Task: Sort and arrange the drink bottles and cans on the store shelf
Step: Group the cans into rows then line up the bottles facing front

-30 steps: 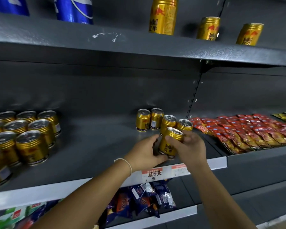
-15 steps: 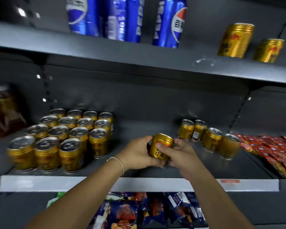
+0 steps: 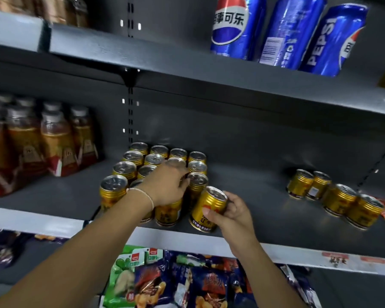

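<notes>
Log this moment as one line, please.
right hand: holds gold can, tilted, at right front of can block | left hand: resting on block | stray cans: unmoved

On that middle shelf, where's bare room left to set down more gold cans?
The dark grey middle shelf is bare between the gold can in the right hand and the four loose gold cans at right. It is crowded left: the packed block of gold cans under the left hand, then amber drink bottles.
</notes>
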`<control>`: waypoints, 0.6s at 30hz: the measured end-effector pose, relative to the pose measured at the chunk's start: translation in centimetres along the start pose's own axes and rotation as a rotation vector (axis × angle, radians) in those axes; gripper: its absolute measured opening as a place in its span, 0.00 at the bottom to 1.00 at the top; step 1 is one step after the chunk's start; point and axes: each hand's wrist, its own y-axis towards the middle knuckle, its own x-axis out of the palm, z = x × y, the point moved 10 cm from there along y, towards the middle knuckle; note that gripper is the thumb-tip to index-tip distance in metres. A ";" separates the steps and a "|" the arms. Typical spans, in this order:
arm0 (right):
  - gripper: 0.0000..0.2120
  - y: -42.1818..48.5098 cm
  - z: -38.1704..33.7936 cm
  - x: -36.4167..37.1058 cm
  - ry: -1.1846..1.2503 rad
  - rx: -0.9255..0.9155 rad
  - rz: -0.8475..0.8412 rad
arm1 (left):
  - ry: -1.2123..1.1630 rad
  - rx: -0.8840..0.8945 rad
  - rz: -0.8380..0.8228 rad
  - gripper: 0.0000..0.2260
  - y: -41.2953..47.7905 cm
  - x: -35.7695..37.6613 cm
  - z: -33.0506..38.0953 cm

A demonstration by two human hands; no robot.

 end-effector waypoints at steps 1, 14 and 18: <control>0.30 -0.1 0.2 0.5 -0.033 -0.020 -0.004 | 0.016 0.000 -0.026 0.17 -0.1 0.5 -0.4; 0.32 -0.6 1.3 2.8 -0.274 -0.138 0.001 | -0.031 -0.036 -0.075 0.25 -0.4 2.9 -1.9; 0.31 -0.6 1.2 3.0 -0.275 -0.157 -0.005 | -0.033 -0.037 -0.073 0.25 -0.4 2.9 -2.0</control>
